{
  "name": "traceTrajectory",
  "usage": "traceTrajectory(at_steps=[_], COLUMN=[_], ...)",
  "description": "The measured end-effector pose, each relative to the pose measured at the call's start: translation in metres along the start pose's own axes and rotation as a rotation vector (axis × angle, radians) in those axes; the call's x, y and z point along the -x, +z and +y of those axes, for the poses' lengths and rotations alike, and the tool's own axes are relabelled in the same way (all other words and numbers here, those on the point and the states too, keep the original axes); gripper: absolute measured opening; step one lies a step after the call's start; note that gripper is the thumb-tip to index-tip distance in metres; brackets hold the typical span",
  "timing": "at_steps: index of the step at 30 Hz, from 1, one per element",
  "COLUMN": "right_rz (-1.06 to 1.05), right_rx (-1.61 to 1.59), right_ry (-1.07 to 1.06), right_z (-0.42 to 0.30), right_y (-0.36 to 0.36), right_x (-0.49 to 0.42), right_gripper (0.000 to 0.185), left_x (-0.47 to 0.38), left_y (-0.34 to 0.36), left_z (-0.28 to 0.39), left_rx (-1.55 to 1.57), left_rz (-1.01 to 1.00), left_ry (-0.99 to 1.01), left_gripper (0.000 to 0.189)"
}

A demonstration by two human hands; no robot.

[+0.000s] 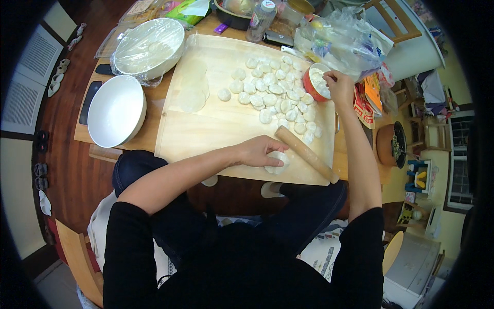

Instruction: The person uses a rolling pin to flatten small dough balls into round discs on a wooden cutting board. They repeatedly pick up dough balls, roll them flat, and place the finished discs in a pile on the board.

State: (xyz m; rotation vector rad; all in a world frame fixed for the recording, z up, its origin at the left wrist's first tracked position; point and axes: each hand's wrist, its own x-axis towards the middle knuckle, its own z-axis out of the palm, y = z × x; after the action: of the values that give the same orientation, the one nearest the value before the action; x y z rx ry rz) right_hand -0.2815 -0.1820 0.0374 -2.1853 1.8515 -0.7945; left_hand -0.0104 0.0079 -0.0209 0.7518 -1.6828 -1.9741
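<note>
My left hand (259, 151) holds a round, floured dough disc (278, 165) between thumb and fingers at the near edge of the wooden board (208, 131). Beside it, a wooden rolling pin (307, 154) lies aslant towards the board's near right corner. My right hand (341, 89) is over the rim of a red bowl (312, 87) containing white flour (318, 82). Its fingertips are pinched together, and whether flour is between them is hidden. Many small flattened dough pieces (270, 99) cover the board's right half. Thin rolled wrappers (193, 98) overlap on the left.
Left of the board stand a white bowl (115, 112) and a plastic-covered bowl (150, 48). Behind the board are a clear bottle (261, 22), a black phone-like object (278, 38) and plastic bags (339, 42). A pot with green filling (390, 145) is at the right.
</note>
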Motion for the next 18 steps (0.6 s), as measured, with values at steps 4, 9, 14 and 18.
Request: traceTrajectory(at_steps=[4,9,14,18], right_rz=[-0.243,-0.567,-0.248,-0.433], right_rx=[-0.544,-0.294,-0.281,-0.013], right_ry=[0.247,-0.098,-0.123,-0.473], right_z=[-0.085,-0.152,-0.136,-0.146], right_y=[-0.011,0.012,0.026,0.037], right_x=[0.077,0.166,0.195,0.216], right_gripper=[0.011,0.019,0.025,0.038], left_x=[0.008,0.037,0.04,0.04], left_y=[-0.024,-0.075,-0.084,-0.091], left_z=[0.011,0.029,0.051,0.059], left_rx=[-0.389,-0.793,-0.836,-0.849], left_rz=[0.066,0.395,0.396,0.452], left_ry=[-0.063,-0.179,-0.312,-0.236], left_gripper=[0.03,0.031,0.03,0.033])
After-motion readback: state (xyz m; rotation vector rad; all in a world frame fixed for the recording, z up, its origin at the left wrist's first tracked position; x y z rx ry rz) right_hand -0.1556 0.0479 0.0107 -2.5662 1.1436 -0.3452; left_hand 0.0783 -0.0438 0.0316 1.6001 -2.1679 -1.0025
